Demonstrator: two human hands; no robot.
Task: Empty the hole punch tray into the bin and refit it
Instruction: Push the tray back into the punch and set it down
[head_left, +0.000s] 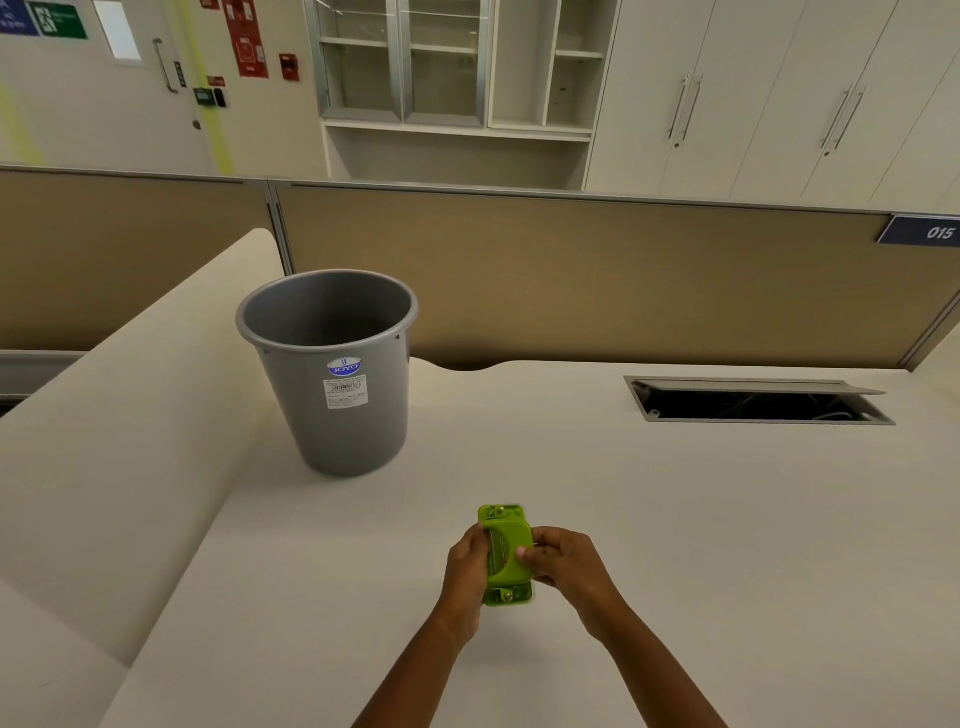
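"JOYO" on blue sticker (344, 367) on grey bin (332, 410), frame centre-left; "015" on blue partition plate (922, 229), right edge.

I see open cream desk (649, 519) across the centre and right of the frame, with clear passage there. My hands, the left hand (466, 569) and right hand (563, 564), sit low centre, closed on the green hole punch (506, 553). The grey bin (332, 364) stands upright at centre left, its open mouth unobstructed from above. At right, the open cable hatch (758, 400) breaks the surface. A tan partition (571, 270) walls off the far edge.
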